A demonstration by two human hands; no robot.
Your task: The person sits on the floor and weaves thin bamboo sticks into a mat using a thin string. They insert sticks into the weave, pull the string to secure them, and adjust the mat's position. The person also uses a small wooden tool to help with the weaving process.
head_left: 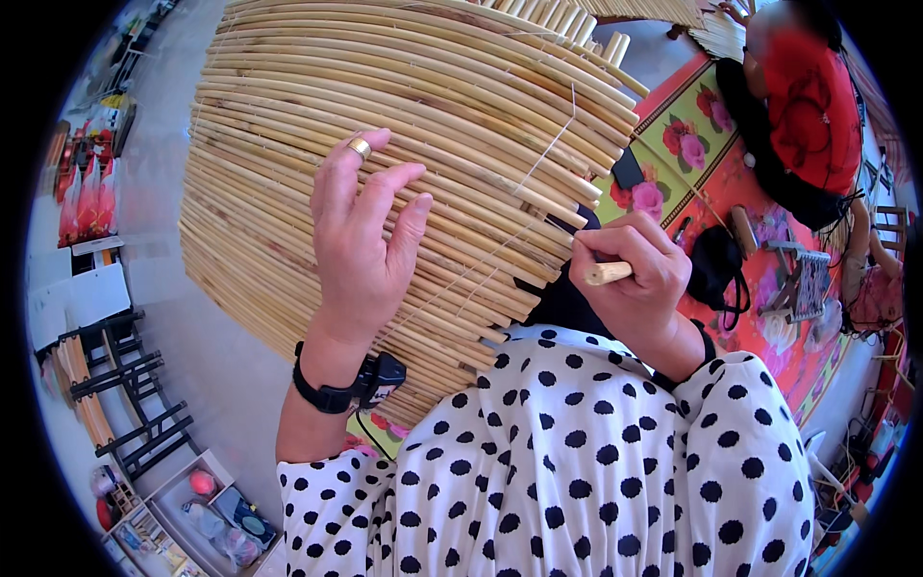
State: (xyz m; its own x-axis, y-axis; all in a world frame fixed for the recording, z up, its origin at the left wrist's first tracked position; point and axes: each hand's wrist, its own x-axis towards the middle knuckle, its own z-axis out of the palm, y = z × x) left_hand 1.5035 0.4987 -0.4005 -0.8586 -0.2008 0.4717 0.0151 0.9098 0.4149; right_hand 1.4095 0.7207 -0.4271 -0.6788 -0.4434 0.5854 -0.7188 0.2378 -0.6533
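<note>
A large mat of pale, reed-like sticks (288,163) spreads in front of me, its sticks side by side and bound with thin thread (545,162). My left hand (361,216), wearing a gold ring, is over the middle of the mat with fingers apart and nothing in them. Whether its fingertips touch the sticks, I cannot tell. Beside the mat's right edge, my right hand (639,274) is closed round a pale wooden stick (609,273). One rounded end pokes out from the fingers; the rest is hidden in the hand.
At the upper right, a person in red (812,115) sits by a floral floor covering (687,144). A black bag (716,274) and a small folding stool (800,279) lie to my right. Folded dark frames (135,385) and an open box (207,505) stand at left.
</note>
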